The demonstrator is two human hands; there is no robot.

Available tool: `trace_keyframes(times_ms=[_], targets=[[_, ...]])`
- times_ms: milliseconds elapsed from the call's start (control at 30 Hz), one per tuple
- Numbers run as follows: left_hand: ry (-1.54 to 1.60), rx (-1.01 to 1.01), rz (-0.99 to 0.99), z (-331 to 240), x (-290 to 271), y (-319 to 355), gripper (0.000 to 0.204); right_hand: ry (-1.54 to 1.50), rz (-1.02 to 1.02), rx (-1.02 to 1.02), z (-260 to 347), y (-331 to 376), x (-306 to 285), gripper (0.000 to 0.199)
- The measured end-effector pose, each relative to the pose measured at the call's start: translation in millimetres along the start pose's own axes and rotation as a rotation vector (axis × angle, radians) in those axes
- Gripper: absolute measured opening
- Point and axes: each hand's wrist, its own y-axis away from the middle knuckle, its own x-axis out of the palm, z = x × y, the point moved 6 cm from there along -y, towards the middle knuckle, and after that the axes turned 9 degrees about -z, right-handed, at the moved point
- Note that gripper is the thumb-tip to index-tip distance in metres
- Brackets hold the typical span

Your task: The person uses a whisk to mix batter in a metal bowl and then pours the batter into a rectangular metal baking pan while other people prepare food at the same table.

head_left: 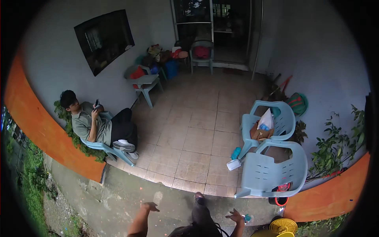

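At the frame's bottom, left hand (151, 206) and right hand (235, 217) hang spread-fingered, holding nothing, likely for balance, the right nearest a yellow lid (283, 226)

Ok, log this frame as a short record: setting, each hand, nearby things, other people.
setting: tiled porch seen from a concrete path
left hand: empty, fingers spread, touching nothing
right hand: empty, open, beside a small teal object
nearby: two pale blue plastic chairs, yellow lid
other people: one person seated at left, looking at a phone
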Motion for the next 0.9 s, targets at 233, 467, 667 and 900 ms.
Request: trace_keyframes(times_ms=[233, 467, 667, 900], targets=[[0.794, -0.052, 0.207, -122, -127, -131, 0.043, -0.25, 0.064, -0.045, 224, -218, 180, 0.078], [0.752, -0.072, -0.147, -158, -259, -328, 0.026, -0.229, -0.413, -0.085, 245, -583, 182, 0.041], [1.26, -0.163, -0.215, -301, -382, -510, 0.027, 1.598, 0.056, 0.281, 169, -704, 99, 0.038], [0.783, -0.072, -0.098, -481, -600, -731, 0.031, 0.959, -0.579, 0.696, 164, -857, 174, 0.027]])
